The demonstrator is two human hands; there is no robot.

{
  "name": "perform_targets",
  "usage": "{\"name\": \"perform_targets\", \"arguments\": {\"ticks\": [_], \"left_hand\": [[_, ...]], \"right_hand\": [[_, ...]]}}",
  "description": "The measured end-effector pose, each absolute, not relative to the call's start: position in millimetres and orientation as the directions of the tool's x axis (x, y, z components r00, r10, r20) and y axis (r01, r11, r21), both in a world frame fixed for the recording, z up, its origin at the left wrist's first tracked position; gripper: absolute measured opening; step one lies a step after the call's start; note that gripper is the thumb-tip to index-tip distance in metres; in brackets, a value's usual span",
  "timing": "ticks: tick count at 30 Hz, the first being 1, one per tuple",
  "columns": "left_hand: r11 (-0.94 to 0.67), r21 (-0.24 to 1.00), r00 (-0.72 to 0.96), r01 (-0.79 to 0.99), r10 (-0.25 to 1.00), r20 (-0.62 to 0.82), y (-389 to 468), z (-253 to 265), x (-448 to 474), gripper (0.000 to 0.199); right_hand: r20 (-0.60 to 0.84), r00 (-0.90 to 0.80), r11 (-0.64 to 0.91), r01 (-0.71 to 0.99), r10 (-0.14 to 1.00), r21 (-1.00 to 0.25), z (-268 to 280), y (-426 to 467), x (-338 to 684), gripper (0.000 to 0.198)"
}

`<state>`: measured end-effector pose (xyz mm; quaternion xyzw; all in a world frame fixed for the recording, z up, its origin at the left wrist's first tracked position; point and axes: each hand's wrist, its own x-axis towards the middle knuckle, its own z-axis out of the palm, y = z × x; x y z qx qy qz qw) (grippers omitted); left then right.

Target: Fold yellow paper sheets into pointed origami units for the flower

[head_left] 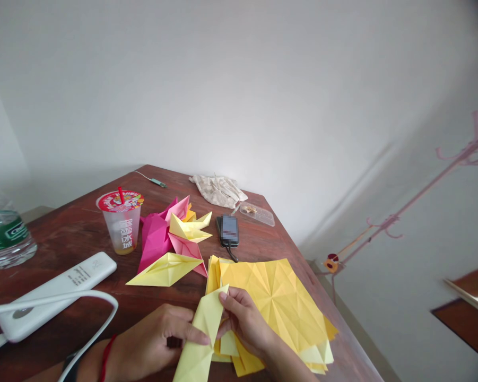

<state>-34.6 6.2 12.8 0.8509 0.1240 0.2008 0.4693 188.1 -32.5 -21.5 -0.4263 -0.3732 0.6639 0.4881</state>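
Note:
Between my hands is a pale yellow folded paper, a long strip with a pointed far tip. My left hand grips its left side, the index finger pressed along the fold. With thumb and fingers, my right hand pinches the paper's right edge near the tip. Beneath and beside my right hand lies a stack of yellow creased paper sheets. Beyond my hands sit folded paper shapes: a pale yellow paper boat, another yellow folded piece and a magenta one.
A lidded plastic cup with a red straw, a white power strip with its cable, and a water bottle stand left. Farther back are a phone, a crumpled cloth and a clear plastic tray. A pink coat rack leans right.

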Motion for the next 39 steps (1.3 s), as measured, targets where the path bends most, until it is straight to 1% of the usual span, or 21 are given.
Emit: {"name": "perform_targets", "arguments": {"ticks": [6,9,13,16,19,22,24,28,30,34,37,39], "left_hand": [[-0.472,0.881,0.869,0.026,0.447,0.214,3,14,-35,0.021],[-0.440,0.897,0.863,0.035,0.466,0.195,2,16,-34,0.023],[-0.437,0.899,0.838,0.024,0.499,0.220,5,16,-33,0.023],[-0.445,0.895,0.817,0.039,0.530,0.228,7,12,-34,0.022],[-0.482,0.875,0.797,0.042,0.545,0.262,8,5,-34,0.025],[-0.562,0.826,0.758,0.045,0.557,0.338,9,1,-35,0.040],[-0.600,0.797,0.729,0.062,0.573,0.374,8,0,-37,0.046],[-0.655,0.753,0.692,0.058,0.570,0.443,3,-7,-45,0.052],[-0.654,0.752,0.649,0.078,0.606,0.460,-1,-14,-50,0.052],[-0.568,0.819,0.629,0.081,0.666,0.401,-3,-21,-54,0.042],[-0.462,0.884,0.674,0.074,0.676,0.297,1,-17,-51,0.035],[-0.367,0.927,0.690,0.077,0.691,0.216,5,-13,-46,0.036]], "right_hand": [[-0.215,-0.176,-0.259,-0.283,0.961,-0.924,-19,-31,189,0.040],[-0.208,-0.179,-0.254,-0.297,0.962,-0.920,-20,-31,190,0.039],[-0.193,-0.206,-0.253,-0.327,0.959,-0.911,-19,-32,189,0.038],[-0.182,-0.230,-0.250,-0.316,0.956,-0.915,-17,-33,189,0.038],[-0.161,-0.246,-0.232,-0.293,0.956,-0.927,-15,-34,189,0.038],[-0.139,-0.254,-0.210,-0.275,0.957,-0.938,-12,-34,188,0.036],[-0.130,-0.251,-0.197,-0.264,0.959,-0.944,-13,-34,187,0.036],[-0.146,-0.240,-0.196,-0.197,0.960,-0.961,-18,-34,185,0.039],[-0.150,-0.229,-0.188,-0.150,0.962,-0.971,-22,-34,184,0.038],[-0.114,-0.189,-0.132,-0.087,0.975,-0.987,-23,-34,182,0.039],[-0.092,-0.189,-0.104,-0.055,0.978,-0.993,-20,-36,182,0.041],[-0.085,-0.191,-0.092,-0.027,0.978,-0.995,-19,-37,182,0.042]]}}
